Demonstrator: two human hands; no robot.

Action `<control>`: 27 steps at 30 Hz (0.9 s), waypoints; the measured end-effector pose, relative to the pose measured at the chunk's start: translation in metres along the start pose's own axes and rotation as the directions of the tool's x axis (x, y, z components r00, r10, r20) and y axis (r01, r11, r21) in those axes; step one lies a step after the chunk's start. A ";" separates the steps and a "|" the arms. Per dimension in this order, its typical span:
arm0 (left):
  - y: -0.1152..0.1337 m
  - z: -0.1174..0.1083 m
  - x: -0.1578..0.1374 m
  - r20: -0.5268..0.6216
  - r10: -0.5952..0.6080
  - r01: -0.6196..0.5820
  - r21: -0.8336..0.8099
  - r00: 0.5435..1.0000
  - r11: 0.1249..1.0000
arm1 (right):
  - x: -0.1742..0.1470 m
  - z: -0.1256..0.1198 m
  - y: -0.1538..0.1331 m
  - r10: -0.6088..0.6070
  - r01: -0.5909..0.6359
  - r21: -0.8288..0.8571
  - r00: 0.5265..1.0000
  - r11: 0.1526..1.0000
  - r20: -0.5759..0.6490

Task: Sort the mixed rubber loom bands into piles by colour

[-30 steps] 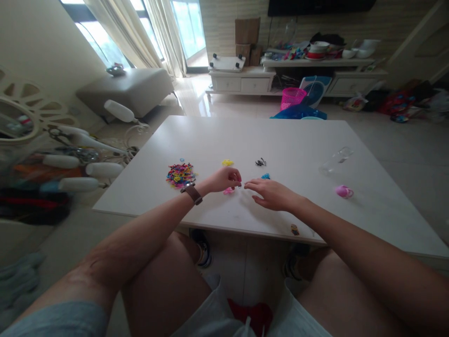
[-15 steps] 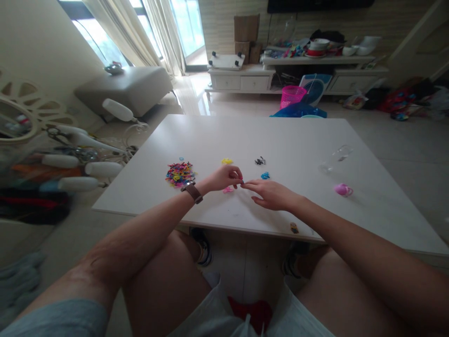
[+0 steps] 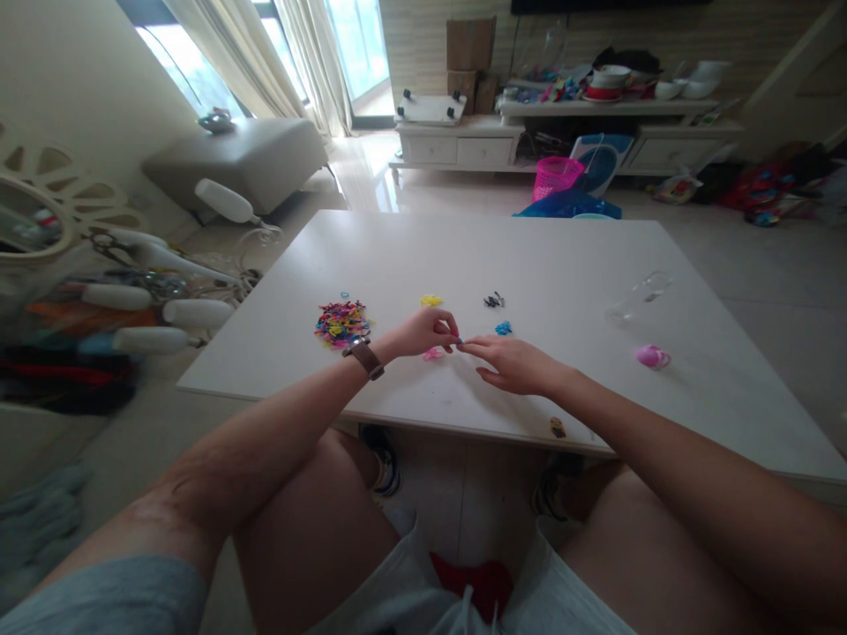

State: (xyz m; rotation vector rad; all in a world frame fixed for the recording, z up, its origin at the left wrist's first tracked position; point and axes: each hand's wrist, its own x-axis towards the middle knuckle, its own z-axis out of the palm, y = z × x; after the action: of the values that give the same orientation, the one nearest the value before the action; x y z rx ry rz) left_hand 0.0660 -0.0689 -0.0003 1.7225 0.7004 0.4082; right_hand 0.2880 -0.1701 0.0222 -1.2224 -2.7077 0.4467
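Note:
My left hand (image 3: 431,332), with a watch on the wrist, is closed in a pinch over the white table (image 3: 397,256). A tiny blue piece (image 3: 459,341) shows at its fingertips, too small to name. My right hand (image 3: 514,362) has its fingers stretched out, their tips meeting the left fingertips. Small pink pieces (image 3: 432,354) lie just below the left hand and yellow ones (image 3: 431,301) above it. Beyond the right hand are small blue pieces (image 3: 504,328) and black ones (image 3: 493,301). A mixed, many-coloured heap (image 3: 341,324) of such pieces lies by the left wrist.
On the table's right are a clear bottle-like vessel (image 3: 639,300) and a pink-purple toy-like object (image 3: 652,356). A small yellow figure (image 3: 557,428) lies near the front edge. Beyond the table stand a pink basket (image 3: 556,179) and a white cabinet (image 3: 456,148).
The view has shifted slightly. Both hands stay almost in place, fingertips together; the blue piece between them shows more clearly now.

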 end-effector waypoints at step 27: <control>-0.004 -0.044 -0.006 -0.116 -0.064 0.115 0.517 0.991 0.848 | -0.006 -0.009 0.057 0.344 -0.347 0.001 0.931 0.938 -0.121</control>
State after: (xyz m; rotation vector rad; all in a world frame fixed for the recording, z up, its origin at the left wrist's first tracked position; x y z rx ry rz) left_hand 0.0337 -0.0388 0.0079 2.1824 1.0279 0.2431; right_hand 0.3351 -0.1369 0.0119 -1.6835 -2.4059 0.3702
